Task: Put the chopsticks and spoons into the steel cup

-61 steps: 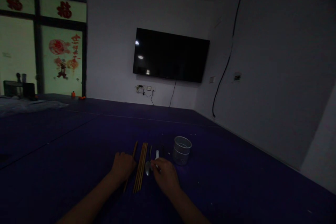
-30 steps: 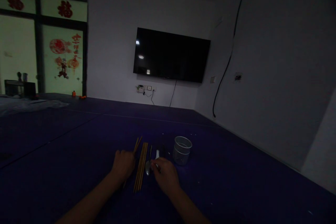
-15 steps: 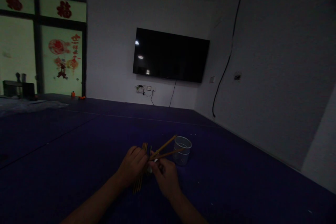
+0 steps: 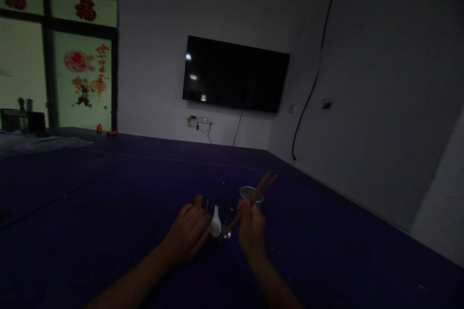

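My right hand (image 4: pixel 252 229) is closed round a pair of wooden chopsticks (image 4: pixel 264 184), held slanting with the upper ends to the right, over a clear plastic cup (image 4: pixel 247 191). Their lower ends come down beside a small shiny piece (image 4: pixel 227 234) too dark to name. Fingers curled, my left hand (image 4: pixel 188 231) covers a bundle of chopsticks (image 4: pixel 199 200), whose far ends stick out past the knuckles. A thin dark stick (image 4: pixel 207 203) shows next to them. At the fingertips of that hand lies a white spoon (image 4: pixel 216 224), its handle pointing away from me.
Small white bits are scattered over the dark blue tabletop (image 4: pixel 163 174). Crumpled clear plastic (image 4: pixel 43 145) lies at the far left, with small orange objects (image 4: pixel 111 133) near the back edge. A television (image 4: pixel 235 75) hangs on the wall.
My right hand has moved up and right with the pair of chopsticks, which now tilt more steeply. The white spoon shows plainly between my hands. My left hand stays on the bundle.
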Motion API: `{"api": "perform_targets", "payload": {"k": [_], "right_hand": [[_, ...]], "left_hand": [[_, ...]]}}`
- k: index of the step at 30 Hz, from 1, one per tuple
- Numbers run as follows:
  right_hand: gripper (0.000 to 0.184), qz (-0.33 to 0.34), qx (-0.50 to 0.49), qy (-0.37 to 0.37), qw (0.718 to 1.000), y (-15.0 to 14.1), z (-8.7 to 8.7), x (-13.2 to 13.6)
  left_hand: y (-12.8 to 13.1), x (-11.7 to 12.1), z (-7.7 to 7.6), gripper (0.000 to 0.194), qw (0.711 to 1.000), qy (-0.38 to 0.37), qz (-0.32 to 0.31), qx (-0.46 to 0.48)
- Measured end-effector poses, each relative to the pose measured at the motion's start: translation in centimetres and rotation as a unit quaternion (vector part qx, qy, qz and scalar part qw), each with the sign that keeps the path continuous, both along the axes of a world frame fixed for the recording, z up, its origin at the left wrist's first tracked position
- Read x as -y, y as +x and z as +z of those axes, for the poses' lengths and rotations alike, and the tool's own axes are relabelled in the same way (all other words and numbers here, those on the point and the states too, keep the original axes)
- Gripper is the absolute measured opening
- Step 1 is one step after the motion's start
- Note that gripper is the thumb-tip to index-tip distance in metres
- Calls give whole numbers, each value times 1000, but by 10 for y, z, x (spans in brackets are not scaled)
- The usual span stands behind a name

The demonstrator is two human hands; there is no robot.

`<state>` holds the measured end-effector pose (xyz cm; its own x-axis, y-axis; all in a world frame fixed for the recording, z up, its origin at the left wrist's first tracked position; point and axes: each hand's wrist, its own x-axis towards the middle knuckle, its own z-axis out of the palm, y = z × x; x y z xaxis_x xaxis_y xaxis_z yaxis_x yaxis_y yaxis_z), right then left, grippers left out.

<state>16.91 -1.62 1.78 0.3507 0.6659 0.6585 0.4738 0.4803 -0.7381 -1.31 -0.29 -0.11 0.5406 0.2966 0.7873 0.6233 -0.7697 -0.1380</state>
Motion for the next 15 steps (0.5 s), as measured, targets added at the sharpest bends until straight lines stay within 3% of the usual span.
{"api": "perform_targets", "payload": {"k": [6,15], "right_hand": [[63,-107,114,-34,987,21,1,-14],[66,-158,243,-75,954,25,-10,-28]], "left_hand": [[-2,-8,-5,26,997,-71,15,8],[-8,-20,-14,27,986,-142,71,55]]}}
